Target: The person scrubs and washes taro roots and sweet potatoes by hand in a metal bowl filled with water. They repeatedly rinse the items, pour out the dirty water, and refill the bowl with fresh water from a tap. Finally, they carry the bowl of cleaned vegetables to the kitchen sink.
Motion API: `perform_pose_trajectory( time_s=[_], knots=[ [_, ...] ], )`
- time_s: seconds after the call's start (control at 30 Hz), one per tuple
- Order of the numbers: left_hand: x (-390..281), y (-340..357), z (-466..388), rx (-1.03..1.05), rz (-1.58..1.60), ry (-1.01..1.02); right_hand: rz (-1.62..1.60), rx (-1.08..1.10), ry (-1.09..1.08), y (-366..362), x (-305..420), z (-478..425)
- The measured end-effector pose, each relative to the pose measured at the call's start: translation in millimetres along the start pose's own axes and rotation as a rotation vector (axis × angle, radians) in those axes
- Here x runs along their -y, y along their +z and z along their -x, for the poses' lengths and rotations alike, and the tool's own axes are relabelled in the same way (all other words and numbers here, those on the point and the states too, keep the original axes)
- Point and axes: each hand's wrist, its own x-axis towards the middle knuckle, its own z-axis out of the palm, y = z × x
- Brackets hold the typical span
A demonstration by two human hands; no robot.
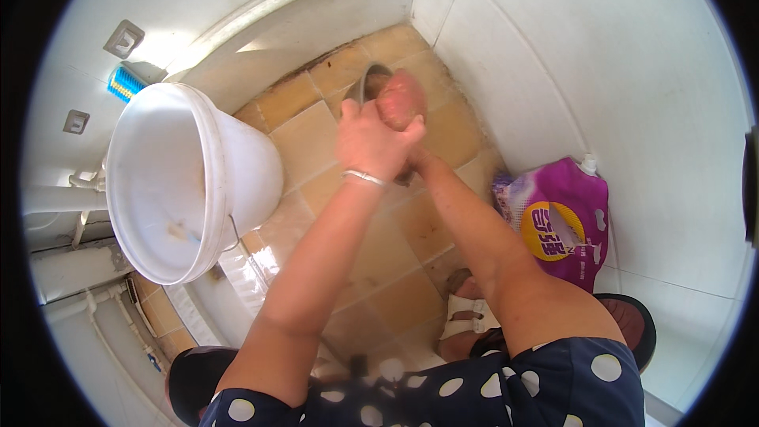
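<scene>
My left hand [373, 139], a silver bangle at its wrist, is stretched out over the tiled floor. Its thumb and fingers close around a rounded reddish object [405, 95], which is blurred and cannot be named more exactly. Just behind the fingers shows the curved rim of a grey metal vessel [360, 88], perhaps a bowl or pan. My right hand [418, 157] lies under the left one and is mostly hidden, so its grip does not show. A small dark brown edge [405, 178] appears below the hands.
A large white plastic bucket [252, 166] with a wire handle stands left. A blue-and-yellow scrub brush [126, 84] is behind it. A purple detergent pouch [575, 207] leans against the right wall. White pipe [267, 9] runs along the far wall. A sandalled foot [465, 311] is below.
</scene>
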Motion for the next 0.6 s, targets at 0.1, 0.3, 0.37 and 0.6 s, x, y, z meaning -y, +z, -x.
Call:
perform_pose_trajectory(
  time_s=[0.1,0.3,0.37,0.6],
  knots=[
    [-14.5,6.3,7.0,0.018,-0.089,0.129,-0.016,-0.05,0.007,-0.6,-0.6,4.7],
    [-60.9,30.8,30.3,0.133,-0.167,0.233,-0.072,-0.088,0.027,8.4,1.9,15.4],
    [-64.0,34.3,31.3,0.158,-0.18,0.244,-0.085,-0.101,0.03,9.6,2.0,14.8],
    [-61.4,26.7,27.5,0.178,-0.168,0.219,-0.13,-0.154,0.05,12.3,2.4,12.7]
  ],
)
